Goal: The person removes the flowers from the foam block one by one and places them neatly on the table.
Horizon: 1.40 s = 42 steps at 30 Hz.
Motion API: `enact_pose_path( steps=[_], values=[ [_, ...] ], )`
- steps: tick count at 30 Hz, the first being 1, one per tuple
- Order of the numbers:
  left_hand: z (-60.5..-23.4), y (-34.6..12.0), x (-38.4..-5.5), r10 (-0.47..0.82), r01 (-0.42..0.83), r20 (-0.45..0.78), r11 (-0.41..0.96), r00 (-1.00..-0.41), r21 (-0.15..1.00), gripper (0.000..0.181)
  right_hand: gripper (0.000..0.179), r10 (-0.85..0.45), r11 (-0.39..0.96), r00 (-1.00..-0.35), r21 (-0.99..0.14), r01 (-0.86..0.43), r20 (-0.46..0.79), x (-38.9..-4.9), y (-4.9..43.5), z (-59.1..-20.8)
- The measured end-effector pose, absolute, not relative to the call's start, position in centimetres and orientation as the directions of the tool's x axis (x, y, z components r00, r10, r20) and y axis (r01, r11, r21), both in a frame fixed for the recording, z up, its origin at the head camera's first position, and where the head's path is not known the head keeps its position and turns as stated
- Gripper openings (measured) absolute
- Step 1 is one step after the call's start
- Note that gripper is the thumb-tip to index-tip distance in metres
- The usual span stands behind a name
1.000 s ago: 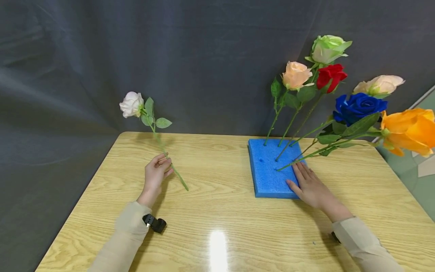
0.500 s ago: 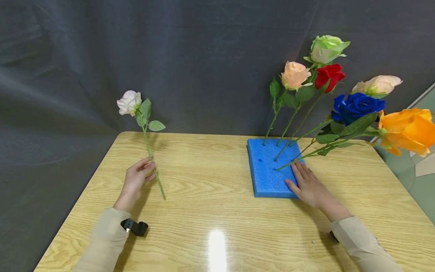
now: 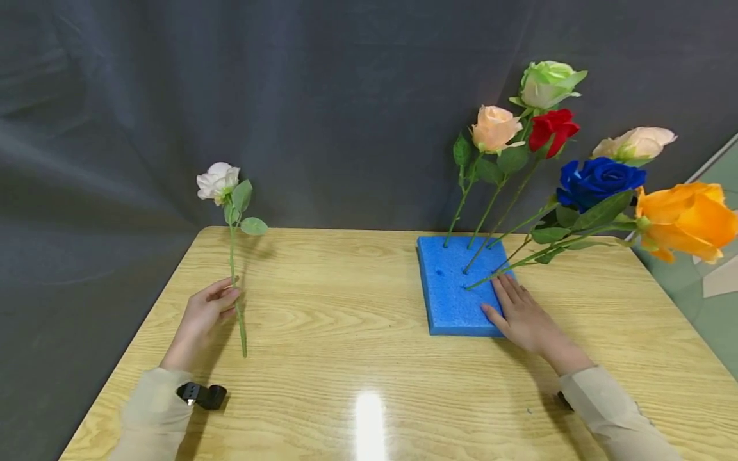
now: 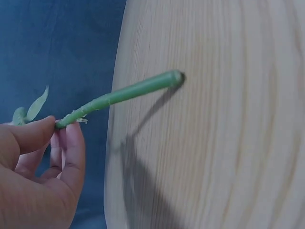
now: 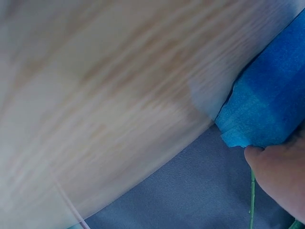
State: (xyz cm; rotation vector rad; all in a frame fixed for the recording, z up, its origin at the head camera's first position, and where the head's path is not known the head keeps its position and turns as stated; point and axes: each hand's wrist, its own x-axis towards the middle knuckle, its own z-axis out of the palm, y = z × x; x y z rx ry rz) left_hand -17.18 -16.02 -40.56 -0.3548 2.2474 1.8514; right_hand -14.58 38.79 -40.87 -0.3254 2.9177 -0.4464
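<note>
My left hand [image 3: 206,310] pinches the green stem of a white rose [image 3: 218,183] between thumb and fingers, over the left part of the table. In the left wrist view the cut end of the stem [image 4: 143,88] points away from the hand, close to the wood. The bloom stands upright at the top, against the dark cloth. On the right, my right hand [image 3: 527,322] lies flat with spread fingers on the right edge of a blue foam block [image 3: 455,307]. In the right wrist view the thumb [image 5: 274,164] rests against the foam.
Several roses stand in the foam, leaning right: peach [image 3: 496,129], green [image 3: 548,84], red [image 3: 552,131], blue [image 3: 599,182], cream [image 3: 637,145] and orange [image 3: 686,218]. A bare hole [image 3: 440,273] shows in the foam. Behind the wooden table [image 3: 334,301] hangs a dark cloth [image 3: 346,115].
My left hand has moved left and nearer to me with the white rose, whose stem has turned more upright. My right hand stays on the foam block.
</note>
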Motion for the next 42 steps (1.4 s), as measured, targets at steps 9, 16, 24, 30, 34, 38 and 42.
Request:
enact_pose_path(
  steps=[9, 16, 24, 30, 34, 38, 42],
  values=[
    [-40.8, -18.5, -16.6, -0.031, -0.33, -0.341, 0.345, -0.94, 0.879, 0.059, 0.077, -0.239, 0.932, -0.961, -0.31, -0.187, -0.142, -14.6, 38.6, -40.7],
    [-41.2, -20.7, -16.0, -0.02, -0.336, -0.364, 0.436, -0.931, 0.835, 0.061, 0.077, -0.241, 0.933, -0.96, -0.306, -0.189, -0.142, -14.6, 38.7, -40.9],
    [-41.9, -22.6, -15.6, -0.037, -0.372, -0.402, 0.465, -0.915, 0.804, 0.062, 0.077, -0.237, 0.934, -0.962, -0.304, -0.187, -0.139, -14.3, 38.7, -40.8],
    [-42.3, -23.7, -15.7, -0.056, -0.413, -0.438, 0.456, -0.897, 0.788, 0.066, 0.076, -0.238, 0.936, -0.962, -0.295, -0.19, -0.135, -14.3, 38.7, -40.9],
    [-42.5, -24.1, -15.8, -0.057, -0.436, -0.459, 0.436, -0.886, 0.787, 0.067, 0.077, -0.239, 0.937, -0.961, -0.294, -0.191, -0.137, -14.4, 38.7, -40.9],
    [-42.5, -24.2, -16.0, -0.07, -0.449, -0.464, 0.418, -0.883, 0.79, 0.067, 0.076, -0.241, 0.937, -0.961, -0.292, -0.193, -0.137, -14.4, 38.7, -40.9],
    [-42.7, -24.3, -16.1, -0.113, -0.448, -0.447, 0.437, -0.888, 0.78, 0.064, 0.076, -0.243, 0.937, -0.961, -0.29, -0.196, -0.135, -14.4, 38.8, -40.9]
  ],
)
